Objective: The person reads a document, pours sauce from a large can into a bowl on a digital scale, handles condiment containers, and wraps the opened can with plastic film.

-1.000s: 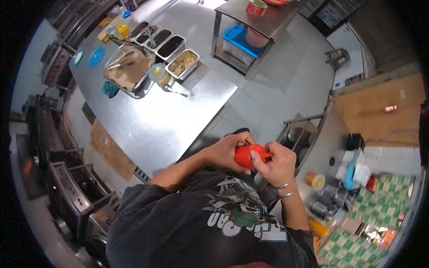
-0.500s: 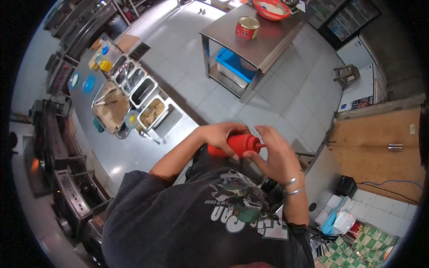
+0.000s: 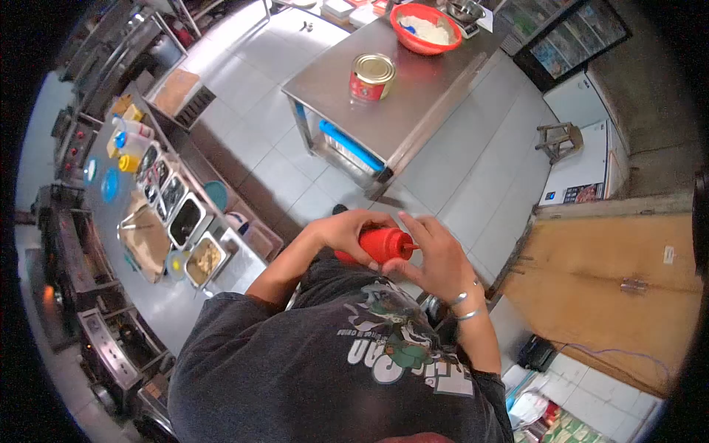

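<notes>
Within the left grip point(image 3: 347, 235), whose fingers curl firmly round its body, a red squeeze bottle point(image 3: 380, 244) lies tilted, its nozzle point(image 3: 411, 246) aimed at the right grip point(image 3: 443, 262), which is spread wide around the cap end; whether it touches there I cannot tell. Beyond both grips, a metal surface point(image 3: 317, 88) carries a red can point(image 3: 369, 90) and a red bowl point(image 3: 425, 48).

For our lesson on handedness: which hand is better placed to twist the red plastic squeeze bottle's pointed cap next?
Right, probably: the right hand is open beside the pointed cap, while the left hand holds the bottle.
</notes>
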Demonstrator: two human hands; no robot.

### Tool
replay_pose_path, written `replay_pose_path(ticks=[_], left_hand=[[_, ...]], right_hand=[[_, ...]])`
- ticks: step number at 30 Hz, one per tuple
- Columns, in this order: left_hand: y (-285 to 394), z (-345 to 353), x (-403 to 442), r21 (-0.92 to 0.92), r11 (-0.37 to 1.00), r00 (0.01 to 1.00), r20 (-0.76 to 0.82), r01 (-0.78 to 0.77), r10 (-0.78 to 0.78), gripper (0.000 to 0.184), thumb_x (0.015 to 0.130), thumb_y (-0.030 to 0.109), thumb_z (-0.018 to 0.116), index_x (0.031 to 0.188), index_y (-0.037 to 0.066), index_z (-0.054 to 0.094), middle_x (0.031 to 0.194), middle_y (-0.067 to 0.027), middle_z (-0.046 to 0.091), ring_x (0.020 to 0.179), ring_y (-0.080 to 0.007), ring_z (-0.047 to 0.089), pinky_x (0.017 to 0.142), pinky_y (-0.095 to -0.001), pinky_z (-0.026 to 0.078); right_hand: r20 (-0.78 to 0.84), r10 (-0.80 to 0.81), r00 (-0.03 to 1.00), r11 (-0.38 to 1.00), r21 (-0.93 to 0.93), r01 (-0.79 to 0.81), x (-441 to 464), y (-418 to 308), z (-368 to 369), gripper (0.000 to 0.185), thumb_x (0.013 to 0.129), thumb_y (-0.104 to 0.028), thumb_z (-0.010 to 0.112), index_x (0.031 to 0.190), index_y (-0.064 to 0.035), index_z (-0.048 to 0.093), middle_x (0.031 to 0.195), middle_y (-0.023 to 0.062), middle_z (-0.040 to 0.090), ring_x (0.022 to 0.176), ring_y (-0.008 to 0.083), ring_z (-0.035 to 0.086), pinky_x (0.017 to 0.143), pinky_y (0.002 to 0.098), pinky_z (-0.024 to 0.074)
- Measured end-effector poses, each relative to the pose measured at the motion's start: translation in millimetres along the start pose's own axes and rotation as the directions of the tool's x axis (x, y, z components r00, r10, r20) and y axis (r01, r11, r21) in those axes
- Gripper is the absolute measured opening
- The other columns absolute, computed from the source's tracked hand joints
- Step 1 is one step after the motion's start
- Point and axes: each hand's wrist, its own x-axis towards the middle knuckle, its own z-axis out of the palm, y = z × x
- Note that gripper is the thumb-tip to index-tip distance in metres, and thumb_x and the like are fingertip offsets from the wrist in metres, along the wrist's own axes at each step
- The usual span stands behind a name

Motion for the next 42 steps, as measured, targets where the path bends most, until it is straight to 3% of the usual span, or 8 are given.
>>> replay_pose_path(ticks=[2, 8, 11, 16, 24, 29, 31, 42], left_hand=[[-2.5, -34.4, 29.0, 0.060, 0.998, 0.999, -0.035, 0.035, -0.033, 0.077, 0.060, 0.014, 0.093, 0.127, 0.002, 0.057, 0.121, -0.0091, 0.065, 0.114, -0.0193, 0.060, 0.102, -0.0349, 0.047], [7.9, -117.8, 81.7, 0.099, 0.994, 0.988, -0.151, 0.051, -0.035, 0.076, 0.060, 0.011, 0.090, 0.128, 0.002, 0.057, 0.120, -0.0094, 0.066, 0.114, -0.0198, 0.060, 0.103, -0.0352, 0.047], [18.4, -139.2, 94.1, 0.088, 0.995, 0.976, -0.217, 0.048, -0.028, 0.075, 0.062, 0.015, 0.090, 0.128, 0.003, 0.057, 0.119, -0.0104, 0.066, 0.112, -0.0211, 0.062, 0.100, -0.0362, 0.048], [17.9, -174.0, 112.0, 0.153, 0.979, 0.942, -0.326, 0.136, -0.080, 0.074, 0.063, 0.018, 0.090, 0.128, 0.004, 0.057, 0.118, -0.0099, 0.067, 0.111, -0.0209, 0.063, 0.099, -0.0358, 0.049], [-22.1, -188.7, 164.4, -0.221, 0.974, 0.828, -0.534, 0.057, -0.170, 0.070, 0.063, 0.015, 0.088, 0.126, 0.005, 0.060, 0.117, -0.0060, 0.066, 0.111, -0.0157, 0.060, 0.101, -0.0329, 0.047], [21.6, -177.3, 233.2, -0.081, 0.989, 0.544, -0.828, 0.125, -0.136, 0.069, 0.061, 0.014, 0.086, 0.124, 0.005, 0.061, 0.115, -0.0072, 0.068, 0.107, -0.0163, 0.063, 0.099, -0.0342, 0.049], [26.1, -176.8, 256.2, -0.089, 0.956, 0.401, -0.894, 0.280, -0.200, 0.067, 0.060, 0.014, 0.086, 0.122, 0.003, 0.062, 0.112, -0.0081, 0.069, 0.106, -0.0165, 0.063, 0.098, -0.0342, 0.050], [-9.3, -156.8, 280.3, -0.099, 0.964, 0.188, -0.971, 0.246, -0.148, 0.071, 0.059, 0.010, 0.085, 0.125, 0.005, 0.059, 0.114, -0.0092, 0.068, 0.107, -0.0195, 0.064, 0.097, -0.0345, 0.050]], right_hand=[[0.154, 0.199, 0.968, 0.979, -0.061, -0.192, 32.6, 31.3, -10.7, 0.056, 0.077, -0.024, 0.083, 0.125, -0.0043, 0.062, 0.119, 0.0191, 0.063, 0.104, 0.0360, 0.065, 0.087, 0.0411, 0.0541], [-0.034, -0.279, 0.960, 0.960, -0.020, 0.278, 134.4, 87.0, -52.2, 0.054, 0.077, -0.017, 0.082, 0.126, -0.0047, 0.062, 0.122, 0.0192, 0.060, 0.101, 0.0363, 0.065, 0.086, 0.0416, 0.0541], [0.108, 0.034, 0.994, 0.998, 0.053, -0.040, 166.7, 101.0, -66.1, 0.053, 0.075, -0.008, 0.081, 0.124, -0.0057, 0.063, 0.121, 0.0184, 0.060, 0.110, 0.0375, 0.061, 0.091, 0.0418, 0.0528], [0.208, -0.473, 0.856, 0.878, 0.192, 0.438, 235.4, 155.4, -73.0, 0.042, 0.075, 0.003, 0.072, 0.115, -0.0050, 0.064, 0.120, 0.0170, 0.060, 0.115, 0.0369, 0.059, 0.097, 0.0410, 0.0503], [0.288, -0.752, 0.593, 0.657, 0.398, 0.640, 328.4, 233.6, -109.8, 0.050, 0.076, -0.007, 0.075, 0.122, -0.0041, 0.058, 0.128, 0.0175, 0.055, 0.118, 0.0380, 0.057, 0.101, 0.0451, 0.0482], [0.385, -0.510, 0.769, 0.860, 0.237, 0.451, 365.5, 264.3, -154.5, 0.043, 0.088, -0.027, 0.070, 0.118, 0.0011, 0.056, 0.114, 0.0225, 0.057, 0.111, 0.0412, 0.058, 0.094, 0.0492, 0.0498], [0.697, -0.304, 0.649, 0.920, 0.038, 0.390, 380.4, 284.7, -154.5, 0.047, 0.095, -0.035, 0.063, 0.121, 0.0027, 0.055, 0.112, 0.0235, 0.057, 0.103, 0.0420, 0.062, 0.086, 0.0507, 0.0518], [0.327, -0.862, 0.387, 0.506, 0.515, 0.692, 418.4, 331.2, -153.8, 0.041, 0.070, 0.004, 0.067, 0.110, -0.0031, 0.062, 0.116, 0.0139, 0.058, 0.113, 0.0327, 0.058, 0.098, 0.0414, 0.0499]])
